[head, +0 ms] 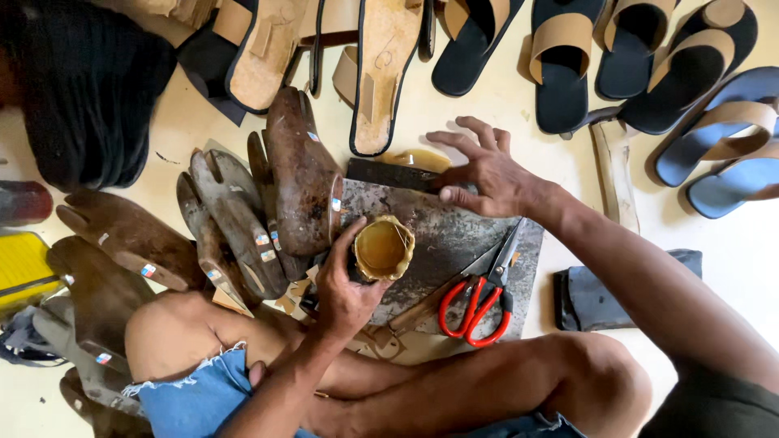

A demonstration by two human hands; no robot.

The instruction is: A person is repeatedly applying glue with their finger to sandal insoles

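Small rectangular stickers [148,270] in white, red and blue are seen stuck on the dark wooden shoe lasts [130,235] at left.

A round tin of amber glue [383,249] sat in my left fingers [350,243], on the near left edge of the mottled grey stone slab [454,235]. Red-handled scissors [479,300] lay to its right on the slab. My right hand [487,170] rested at the slab's far edge. Worn brown wooden shoe lasts [243,211] lay left of it, and tan-strapped dark-soled sandals [568,65] beyond.

Left hand [345,288] curled in a grip; right hand [487,170] spread, fingertips seemingly pressing down.
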